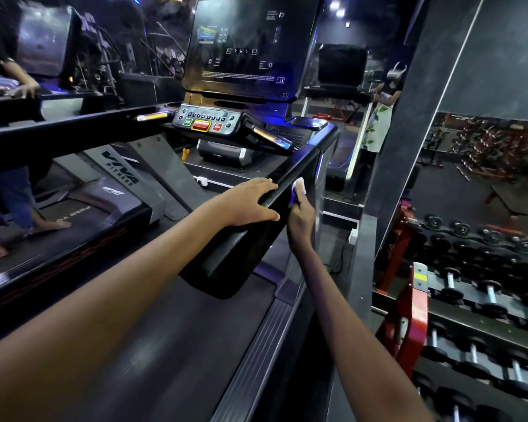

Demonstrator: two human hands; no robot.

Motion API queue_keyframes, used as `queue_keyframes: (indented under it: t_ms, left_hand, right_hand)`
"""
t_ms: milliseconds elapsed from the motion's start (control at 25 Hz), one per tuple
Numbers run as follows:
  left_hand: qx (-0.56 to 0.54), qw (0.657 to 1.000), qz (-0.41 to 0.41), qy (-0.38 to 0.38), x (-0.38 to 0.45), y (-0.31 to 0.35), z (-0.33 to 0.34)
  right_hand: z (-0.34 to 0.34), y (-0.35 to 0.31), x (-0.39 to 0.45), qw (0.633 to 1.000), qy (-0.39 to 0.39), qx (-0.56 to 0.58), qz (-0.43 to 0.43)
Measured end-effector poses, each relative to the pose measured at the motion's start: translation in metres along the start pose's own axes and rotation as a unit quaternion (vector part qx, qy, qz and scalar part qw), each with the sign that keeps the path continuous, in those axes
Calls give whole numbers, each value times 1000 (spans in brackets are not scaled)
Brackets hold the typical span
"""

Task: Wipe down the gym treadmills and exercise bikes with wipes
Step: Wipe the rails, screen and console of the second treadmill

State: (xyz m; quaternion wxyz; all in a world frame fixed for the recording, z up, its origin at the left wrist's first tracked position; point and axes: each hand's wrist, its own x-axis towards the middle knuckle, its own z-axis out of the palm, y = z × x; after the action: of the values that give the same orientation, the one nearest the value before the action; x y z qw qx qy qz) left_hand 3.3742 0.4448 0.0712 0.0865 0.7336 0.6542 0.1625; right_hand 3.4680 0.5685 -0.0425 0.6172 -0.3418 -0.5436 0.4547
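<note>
Dim gym | left hand (250, 202) flat atop treadmill handrail (265, 214) | right hand (301, 214) pinches wipe (299, 186) (small) against its outer side | risk: loosely pinched wipe could slip free.

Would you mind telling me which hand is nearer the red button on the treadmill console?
Left. The left hand rests on top of the handrail, nearer the red button; the right hand grips a wipe on the rail's outer side.

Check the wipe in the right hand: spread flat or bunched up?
Bunched. The wipe shows only as a small white wad above the right hand, pressed against the outer side of the handrail.
</note>
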Motion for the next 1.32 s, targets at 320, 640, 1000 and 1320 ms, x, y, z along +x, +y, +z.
queue_keyframes:
  t_ms: [320,640,1000,1320]
  left_hand:
    - [-9,1000,9,19,-3,0,-1]
    - [-5,999,15,35,-2,0,0]
    - [55,996,15,70,-19,5,-4]
    - [23,999,-18,17,-79,3,-4]
  right_hand:
    - [-5,-13,17,982,107,-153,-30]
    - [-6,-4,-25,980,96,-165,-52]
    - [-2,-7,-59,984,117,-126,-48]
    - [8,-30,-59,983,91,-152,-53]
